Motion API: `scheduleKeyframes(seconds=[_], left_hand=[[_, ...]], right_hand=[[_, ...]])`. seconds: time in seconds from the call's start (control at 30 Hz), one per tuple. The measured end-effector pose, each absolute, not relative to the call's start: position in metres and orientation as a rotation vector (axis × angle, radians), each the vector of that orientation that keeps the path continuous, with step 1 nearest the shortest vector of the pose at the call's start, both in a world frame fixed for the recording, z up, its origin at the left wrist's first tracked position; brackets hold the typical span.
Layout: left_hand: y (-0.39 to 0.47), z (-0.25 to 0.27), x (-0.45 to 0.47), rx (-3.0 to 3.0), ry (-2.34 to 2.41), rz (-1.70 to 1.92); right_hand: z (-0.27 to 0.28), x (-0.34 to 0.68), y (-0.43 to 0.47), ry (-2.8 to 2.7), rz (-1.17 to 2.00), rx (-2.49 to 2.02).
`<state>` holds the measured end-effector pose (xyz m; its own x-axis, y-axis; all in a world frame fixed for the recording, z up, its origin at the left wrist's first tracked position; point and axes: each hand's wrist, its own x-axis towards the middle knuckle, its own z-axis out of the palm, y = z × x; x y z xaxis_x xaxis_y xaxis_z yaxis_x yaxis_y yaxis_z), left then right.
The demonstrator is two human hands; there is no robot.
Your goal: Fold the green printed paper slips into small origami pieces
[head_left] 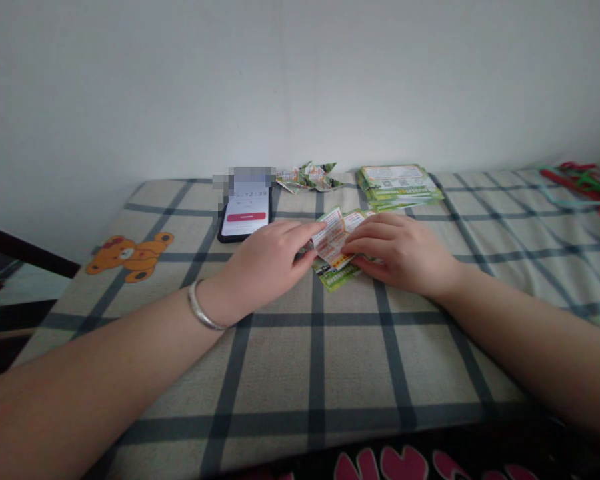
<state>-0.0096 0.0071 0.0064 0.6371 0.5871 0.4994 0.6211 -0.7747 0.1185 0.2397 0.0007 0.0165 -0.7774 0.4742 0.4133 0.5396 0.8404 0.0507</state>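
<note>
A green-and-white printed paper card (pixel 333 248) with folded parts lies on the tablecloth between my hands. My left hand (pixel 275 260) grips its left edge between thumb and forefinger. From the right, my right hand (pixel 405 253) has its fingers curled together on the card's other side, hiding part of it. More green paper shows beneath the folded part, near my right fingertips. Behind the card sit several folded paper pieces (pixel 310 177) in the same print. A stack of flat printed cards (pixel 397 183) lies to their right.
A phone (pixel 247 217) showing a timer lies left of the card. The plaid tablecloth (pixel 275 380) bears a bear picture (pixel 130 257) at left. At far right is a clear tray (pixel 555 193) with red and green items (pixel 587 183). A wall (pixel 300 87) stands behind.
</note>
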Motion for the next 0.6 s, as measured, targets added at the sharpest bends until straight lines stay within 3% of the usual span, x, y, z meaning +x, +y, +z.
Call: scheduleKeyframes(seconds=[0.23, 0.6], left_hand=[[0.0066, 0.0075, -0.0088, -2.763, -0.988, -0.864], [0.0075, 0.0101, -0.0094, -2.771, -0.928, -0.902]], right_hand=[[0.0148, 0.2359, -0.0029, -2.672, -0.297, -0.612], [0.0193, 0.2409, -0.002, -2.622, -0.03, -0.649]])
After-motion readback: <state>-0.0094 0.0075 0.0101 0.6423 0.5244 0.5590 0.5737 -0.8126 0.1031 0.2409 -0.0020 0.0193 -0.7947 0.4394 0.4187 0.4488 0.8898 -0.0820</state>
